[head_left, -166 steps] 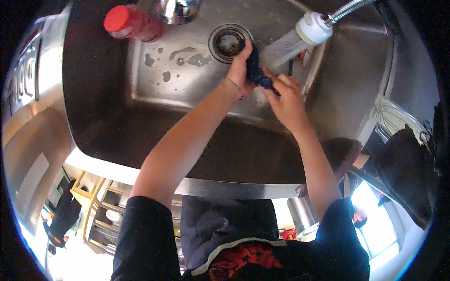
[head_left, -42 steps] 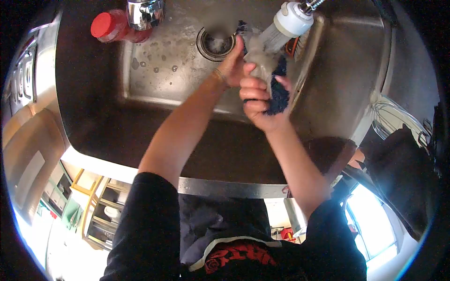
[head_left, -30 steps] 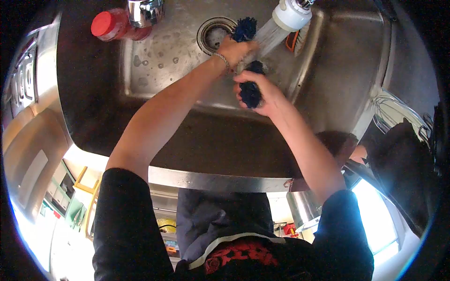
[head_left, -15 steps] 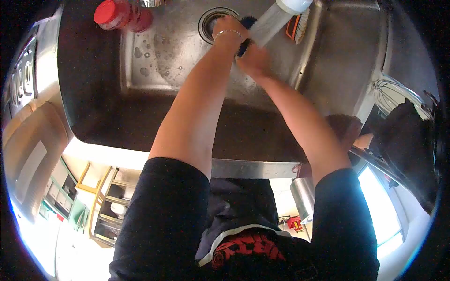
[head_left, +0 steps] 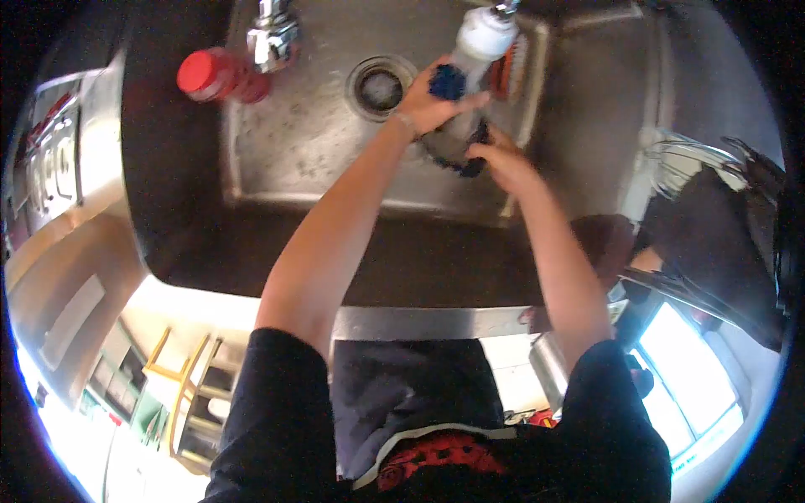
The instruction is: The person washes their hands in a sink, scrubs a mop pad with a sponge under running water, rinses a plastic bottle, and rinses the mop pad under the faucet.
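Note:
Both hands are under a white faucet head [head_left: 486,35] above the steel sink [head_left: 310,180]. My left hand [head_left: 428,105] is curled around a dark blue, rough-looking lump [head_left: 447,81], its thumb reaching right across the water stream. Lower and to the right, my right hand [head_left: 506,161] grips a dark, curved item [head_left: 474,161] at its edge. Blur and running water hide what kind of things these are and whether they are joined. Just left of my left hand lies the round drain [head_left: 379,89].
A red-lidded container [head_left: 210,75] stands at the sink's left, beside a chrome fixture [head_left: 272,42]. An orange brush [head_left: 507,71] lies behind the faucet head. On the right are a wire whisk [head_left: 671,163] and a dark cloth-like item [head_left: 704,226].
My left hand has moved down and slightly right, away from the drain. My right hand has shifted right and down. The view has tilted, bringing more of the chrome fixture into sight.

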A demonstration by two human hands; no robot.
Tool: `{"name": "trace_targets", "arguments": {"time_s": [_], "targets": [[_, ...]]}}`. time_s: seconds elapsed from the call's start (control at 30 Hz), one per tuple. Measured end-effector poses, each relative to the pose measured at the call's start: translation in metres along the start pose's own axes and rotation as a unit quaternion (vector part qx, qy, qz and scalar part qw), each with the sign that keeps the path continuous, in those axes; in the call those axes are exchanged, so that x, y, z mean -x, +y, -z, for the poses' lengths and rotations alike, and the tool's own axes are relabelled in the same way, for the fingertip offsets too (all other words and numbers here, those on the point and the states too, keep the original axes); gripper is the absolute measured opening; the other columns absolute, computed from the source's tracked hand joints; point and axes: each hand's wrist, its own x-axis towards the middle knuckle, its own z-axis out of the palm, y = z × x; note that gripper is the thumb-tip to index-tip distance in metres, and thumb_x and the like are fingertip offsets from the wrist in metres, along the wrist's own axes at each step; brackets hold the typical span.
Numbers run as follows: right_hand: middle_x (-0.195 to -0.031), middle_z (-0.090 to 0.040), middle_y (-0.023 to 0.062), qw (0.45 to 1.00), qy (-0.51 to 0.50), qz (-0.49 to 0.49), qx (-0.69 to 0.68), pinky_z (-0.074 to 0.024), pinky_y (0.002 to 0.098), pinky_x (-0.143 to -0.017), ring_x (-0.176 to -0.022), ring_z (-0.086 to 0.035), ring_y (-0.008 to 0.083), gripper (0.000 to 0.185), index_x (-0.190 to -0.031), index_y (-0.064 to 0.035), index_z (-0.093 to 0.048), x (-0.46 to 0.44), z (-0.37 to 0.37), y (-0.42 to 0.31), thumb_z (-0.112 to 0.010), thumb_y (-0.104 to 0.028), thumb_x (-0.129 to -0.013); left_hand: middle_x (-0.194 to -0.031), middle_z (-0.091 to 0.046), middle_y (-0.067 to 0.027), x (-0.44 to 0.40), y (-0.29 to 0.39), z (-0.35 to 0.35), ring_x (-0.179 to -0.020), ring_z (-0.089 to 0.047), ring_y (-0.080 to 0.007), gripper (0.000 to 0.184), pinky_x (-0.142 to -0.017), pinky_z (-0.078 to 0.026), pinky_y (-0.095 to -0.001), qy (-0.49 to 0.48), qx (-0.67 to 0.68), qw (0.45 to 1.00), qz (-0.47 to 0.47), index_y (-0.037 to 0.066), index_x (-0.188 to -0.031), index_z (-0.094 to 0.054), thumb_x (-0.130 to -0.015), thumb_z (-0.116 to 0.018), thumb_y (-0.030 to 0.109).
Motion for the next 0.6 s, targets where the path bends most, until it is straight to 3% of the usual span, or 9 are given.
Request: {"name": "trace_targets", "arguments": {"time_s": [0.07, 0.13, 0.2, 0.23, 0.33, 0.4, 0.47, 0.53, 0.6], "targets": [[-0.122, -0.063, 0.0073, 0.995, 0.035, 0.01, -0.089, -0.0414, 0.0311, -0.098, -0.113, -0.056, 0.0179, 0.051, -0.126, -0.004, -0.057, 0.005, 0.002, -0.003, -0.068, -0.015, -0.078, -0.125, -0.062, -0.0104, 0.002, 0.011, 0.015, -0.111, -0.058, -0.0226, 0.082, -0.097, -0.046, -0.0357, -0.147, 0.011, 0.986, 0.075, 0.005, -0.13, -0.054, -0.067, -0.087, 0.048], [-0.123, -0.061, 0.0048, 0.973, 0.056, 0.105, -0.198, -0.0388, 0.0316, -0.099, -0.113, -0.054, 0.0169, 0.045, -0.126, -0.0047, -0.057, 0.008, 0.006, -0.023, -0.059, -0.016, -0.082, -0.128, -0.061, -0.0145, 0.008, -0.02, 0.023, -0.116, -0.057, -0.0242, 0.099, -0.102, -0.042, -0.0384, -0.069, 0.033, 0.986, 0.148, 0.0, -0.137, -0.048, -0.064, -0.085, 0.056], [-0.121, -0.062, 0.0044, 0.958, 0.08, 0.081, -0.263, -0.0405, 0.0369, -0.1, -0.113, -0.055, 0.02, 0.038, -0.121, -0.0062, -0.06, -0.018, -0.003, -0.026, -0.056, -0.023, -0.087, -0.114, -0.065, -0.0103, 0.027, 0.002, 0.037, -0.106, -0.06, -0.0213, 0.076, -0.097, -0.045, -0.0357, -0.014, 0.042, 0.991, 0.123, 0.003, -0.125, -0.056, -0.07, -0.086, 0.045], [-0.116, -0.064, 0.0072, 0.938, 0.059, 0.035, -0.34, -0.0431, 0.0388, -0.099, -0.108, -0.058, 0.0223, 0.036, -0.117, -0.004, -0.061, -0.017, -0.026, -0.046, -0.054, -0.026, -0.09, -0.106, -0.066, -0.0068, 0.037, 0.012, 0.041, -0.101, -0.061, -0.0197, 0.052, -0.093, -0.046, -0.0346, 0.03, 0.119, 0.988, 0.098, 0.006, -0.114, -0.061, -0.077, -0.083, 0.033], [-0.116, -0.065, 0.0176, 0.851, -0.019, 0.06, -0.522, -0.0471, 0.0421, -0.1, -0.113, -0.06, 0.0295, 0.034, -0.116, 0.0033, -0.059, -0.047, -0.077, -0.06, -0.047, -0.021, -0.095, -0.101, -0.067, -0.0055, 0.048, 0.008, 0.065, -0.096, -0.063, -0.0181, 0.024, -0.088, -0.05, -0.0359, 0.176, 0.311, 0.933, 0.048, 0.01, -0.106, -0.063, -0.086, -0.073, 0.017], [-0.112, -0.066, 0.0136, 0.796, 0.002, 0.043, -0.604, -0.0498, 0.0389, -0.095, -0.106, -0.062, 0.0263, 0.031, -0.116, -0.0001, -0.058, -0.05, -0.085, -0.074, -0.043, -0.018, -0.096, -0.1, -0.068, -0.0059, 0.043, 0.012, 0.084, -0.095, -0.064, -0.0181, 0.024, -0.086, -0.052, -0.0366, 0.191, 0.414, 0.884, 0.109, 0.009, -0.108, -0.063, -0.087, -0.072, 0.015], [-0.11, -0.066, 0.0128, 0.841, 0.028, 0.093, -0.533, -0.0515, 0.0377, -0.092, -0.104, -0.062, 0.0258, 0.029, -0.114, 0.0, -0.059, -0.053, -0.069, -0.09, -0.043, -0.017, -0.096, -0.102, -0.068, -0.0064, 0.026, 0.009, 0.077, -0.097, -0.065, -0.0194, 0.028, -0.088, -0.052, -0.0387, 0.189, 0.423, 0.876, 0.132, 0.008, -0.109, -0.063, -0.085, -0.074, 0.017], [-0.103, -0.067, 0.0099, 0.875, 0.145, 0.17, -0.43, -0.0541, 0.0343, -0.083, -0.096, -0.064, 0.0218, 0.022, -0.108, -0.0017, -0.061, -0.077, -0.032, -0.091, -0.049, -0.016, -0.096, -0.116, -0.063, -0.0119, -0.002, -0.02, 0.05, -0.11, -0.061, -0.025, 0.053, -0.093, -0.05, -0.0427, 0.235, 0.386, 0.885, 0.112, 0.004, -0.123, -0.055, -0.081, -0.079, 0.023], [-0.092, -0.068, 0.0058, 0.914, 0.235, 0.278, -0.181, -0.0533, 0.0334, -0.076, -0.083, -0.066, 0.0191, 0.018, -0.105, -0.0058, -0.064, -0.061, 0.003, -0.147, -0.06, -0.018, -0.093, -0.133, -0.051, -0.0178, -0.024, -0.003, 0.007, -0.122, -0.052, -0.0301, 0.083, -0.098, -0.046, -0.0464, 0.249, 0.409, 0.857, 0.191, 0.001, -0.137, -0.038, -0.075, -0.084, 0.03]]}}
